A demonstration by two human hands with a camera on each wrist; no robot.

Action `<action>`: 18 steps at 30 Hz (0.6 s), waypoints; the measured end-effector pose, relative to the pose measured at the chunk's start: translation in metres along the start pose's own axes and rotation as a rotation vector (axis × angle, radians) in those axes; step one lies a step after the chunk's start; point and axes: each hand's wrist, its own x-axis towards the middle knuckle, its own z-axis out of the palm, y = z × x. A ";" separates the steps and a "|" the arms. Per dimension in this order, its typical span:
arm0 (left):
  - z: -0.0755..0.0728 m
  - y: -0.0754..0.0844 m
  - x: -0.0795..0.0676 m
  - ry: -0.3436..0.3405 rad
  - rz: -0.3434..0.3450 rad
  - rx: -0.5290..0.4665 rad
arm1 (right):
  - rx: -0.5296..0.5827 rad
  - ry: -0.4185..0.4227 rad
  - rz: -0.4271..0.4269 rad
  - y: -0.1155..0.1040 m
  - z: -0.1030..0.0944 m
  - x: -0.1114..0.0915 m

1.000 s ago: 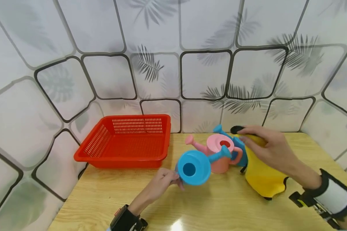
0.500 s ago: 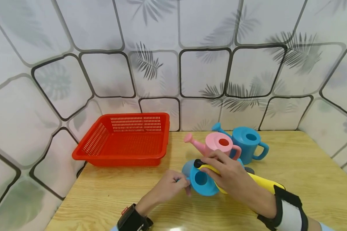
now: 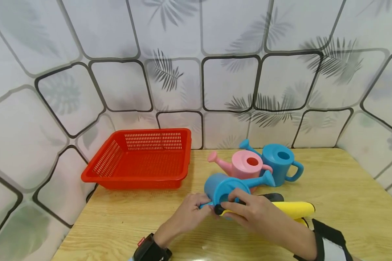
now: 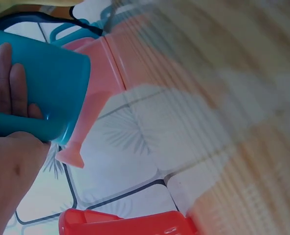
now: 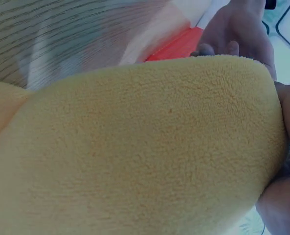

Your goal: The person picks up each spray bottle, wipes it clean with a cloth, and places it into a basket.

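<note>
My left hand [image 3: 190,214] grips the handle of a light blue toy watering can [image 3: 213,184], which is tipped so its round top faces me and its spout points right. In the left wrist view, fingers curl behind the can's handle. My right hand [image 3: 259,214] pinches a yellow fleecy cloth with black edging [image 3: 295,209] and holds its black corner at the can's top rim. The rest of the cloth trails right, under and behind that hand. In the right wrist view, the yellow cloth [image 5: 149,137] fills most of the picture.
A pink watering can [image 3: 245,164] stands just behind the held one. Beside it on the right is another blue watering can [image 3: 276,159]. A red plastic basket [image 3: 137,183] sits at the back left of the wooden table [image 3: 124,224], before a patterned backdrop [image 3: 230,83].
My right hand has brought the cloth left from beside the rear cans to the held can's rim. My left hand has moved slightly right, and the held can has turned.
</note>
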 end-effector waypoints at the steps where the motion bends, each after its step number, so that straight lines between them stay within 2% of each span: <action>1: 0.000 0.000 0.000 0.005 0.012 0.017 | -0.004 -0.006 -0.013 0.000 0.000 -0.001; 6: 0.000 0.001 0.002 0.001 0.036 0.061 | -0.028 -0.044 -0.065 -0.001 -0.001 -0.006; 9: -0.004 0.015 0.001 -0.009 0.038 0.043 | -0.037 -0.059 -0.079 -0.002 -0.001 -0.007; 12: -0.006 0.018 0.001 -0.023 0.029 0.035 | -0.039 -0.043 -0.086 -0.003 -0.001 -0.007; 16: -0.004 0.005 -0.001 -0.041 0.027 0.034 | -0.060 0.004 -0.103 -0.003 -0.001 -0.005; 18: -0.004 0.004 -0.001 -0.054 0.047 0.028 | -0.079 0.015 -0.100 -0.003 -0.002 -0.005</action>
